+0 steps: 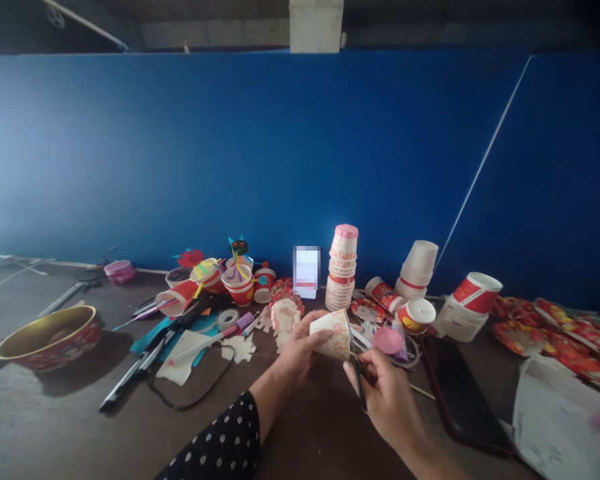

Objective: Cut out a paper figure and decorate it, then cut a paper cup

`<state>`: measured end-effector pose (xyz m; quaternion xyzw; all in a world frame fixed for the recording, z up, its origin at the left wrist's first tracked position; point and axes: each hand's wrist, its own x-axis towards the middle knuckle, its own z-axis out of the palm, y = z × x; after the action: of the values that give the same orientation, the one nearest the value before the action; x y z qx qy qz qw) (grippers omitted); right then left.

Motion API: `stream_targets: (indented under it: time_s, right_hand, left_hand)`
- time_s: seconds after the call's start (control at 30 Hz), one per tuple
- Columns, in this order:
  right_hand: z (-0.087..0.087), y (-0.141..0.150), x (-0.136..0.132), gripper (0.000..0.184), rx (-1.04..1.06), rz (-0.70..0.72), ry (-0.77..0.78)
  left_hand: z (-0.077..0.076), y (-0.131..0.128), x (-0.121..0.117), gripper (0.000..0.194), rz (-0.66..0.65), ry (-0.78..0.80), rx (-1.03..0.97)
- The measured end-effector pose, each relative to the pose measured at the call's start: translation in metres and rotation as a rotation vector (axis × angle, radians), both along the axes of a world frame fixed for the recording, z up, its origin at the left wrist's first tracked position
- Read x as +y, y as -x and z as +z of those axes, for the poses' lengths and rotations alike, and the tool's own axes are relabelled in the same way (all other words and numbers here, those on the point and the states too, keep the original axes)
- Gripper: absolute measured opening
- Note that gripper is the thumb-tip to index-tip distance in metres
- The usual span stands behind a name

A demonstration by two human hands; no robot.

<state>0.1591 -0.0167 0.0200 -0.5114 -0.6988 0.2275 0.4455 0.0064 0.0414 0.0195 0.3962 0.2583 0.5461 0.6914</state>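
Observation:
A white paper cup with red and yellow print (331, 335) lies on its side in my left hand (300, 347), its open end facing right. The fingers wrap round its base and wall. In my right hand (380, 387) is a pair of dark-handled scissors (361, 381), partly hidden by the fingers. Their blades reach up to the cup's rim and seem to touch it; whether they are open I cannot make out. Just beyond the right hand lies a pink paper disc (387, 340).
Behind stand a tall stack of paper cups (341, 267), more cup stacks (416, 267) and a red-topped stack (467, 307). At left are a red-gold bowl (50, 337), craft cups (240, 290), a tape roll (228, 320) and pens. A dark tablet (463, 393) lies at right.

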Motion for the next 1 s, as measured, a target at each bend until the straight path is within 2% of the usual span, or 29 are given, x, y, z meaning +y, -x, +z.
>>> stream_targets:
  time_s: [0.73,0.87,1.0]
  right_hand:
    - [-0.003,0.0,0.0,0.017,0.033,-0.017,0.024]
    - [-0.008,-0.007,0.006,0.017,0.12,-0.102,-0.018]
    - [-0.01,-0.014,0.013,0.031,0.199,-0.233,-0.102]
  left_hand:
    - [-0.001,0.002,0.002,0.04,0.0,0.03,0.001]
    - [-0.003,0.003,0.004,0.039,0.012,0.049,-0.021]
    - [-0.005,0.003,0.005,0.034,0.079,0.108,-0.06]
